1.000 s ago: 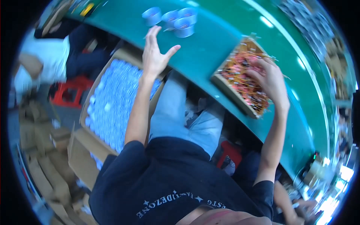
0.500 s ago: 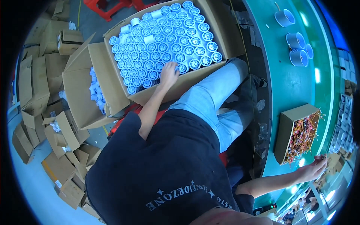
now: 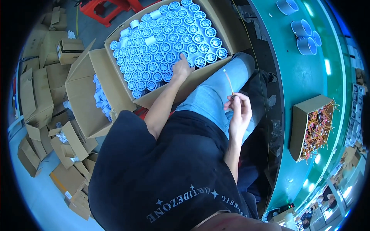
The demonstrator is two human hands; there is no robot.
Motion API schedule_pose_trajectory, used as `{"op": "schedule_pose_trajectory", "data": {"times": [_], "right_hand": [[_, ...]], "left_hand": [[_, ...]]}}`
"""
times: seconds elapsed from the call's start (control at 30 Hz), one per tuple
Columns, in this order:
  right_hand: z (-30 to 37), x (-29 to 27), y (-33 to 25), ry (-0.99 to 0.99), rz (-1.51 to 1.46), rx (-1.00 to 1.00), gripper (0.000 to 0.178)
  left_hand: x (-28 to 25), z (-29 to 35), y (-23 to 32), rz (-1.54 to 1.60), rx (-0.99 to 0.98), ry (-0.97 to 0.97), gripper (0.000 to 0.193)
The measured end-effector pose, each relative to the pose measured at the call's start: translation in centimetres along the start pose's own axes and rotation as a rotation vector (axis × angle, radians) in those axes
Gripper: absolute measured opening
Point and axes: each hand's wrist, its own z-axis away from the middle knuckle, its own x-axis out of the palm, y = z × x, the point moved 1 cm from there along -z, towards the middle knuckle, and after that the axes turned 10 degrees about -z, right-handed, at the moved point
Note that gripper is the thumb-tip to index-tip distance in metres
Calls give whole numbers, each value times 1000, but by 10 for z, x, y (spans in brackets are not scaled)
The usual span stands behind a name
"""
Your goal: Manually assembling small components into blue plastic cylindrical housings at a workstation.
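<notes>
A cardboard box (image 3: 210, 73) in front of me holds rows of white round plastic housings (image 3: 168, 46) with spoked tops. At its near side my left hand (image 3: 182, 70) is closed around one of the housings, which its fingers partly cover. My right hand (image 3: 239, 113) is over my thigh, pinching a small dark round component (image 3: 232, 98). From that pinch a thin orange wire (image 3: 229, 82) sticks up, ending in a small white plug. On the green bench at right, a carton (image 3: 298, 129) is heaped with similar wired components (image 3: 319, 129).
Several white cups (image 3: 301, 29) stand at the bench's far end. Left of the housings, an open carton (image 3: 79, 102) contains white pieces (image 3: 100, 96). More cardboard boxes (image 3: 36, 92) are piled at far left. A red plastic stool (image 3: 102, 9) stands beyond the box.
My right hand has come from beside the carton of wired components, leftward to above my thigh, with a wired component in it. My left hand has shifted slightly right among the housings.
</notes>
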Motion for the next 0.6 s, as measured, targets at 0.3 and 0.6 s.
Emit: {"op": "schedule_pose_trajectory", "data": {"times": [0.3, 0.6], "right_hand": [[21, -44, -49, 48, 282, -202, 13], [45, -42, -100, 28, 306, -560, 14]], "left_hand": [[-89, 98, 45, 2243, 288, -639, 56], [-116, 146, 124, 2191, 780, -1021, 60]]}}
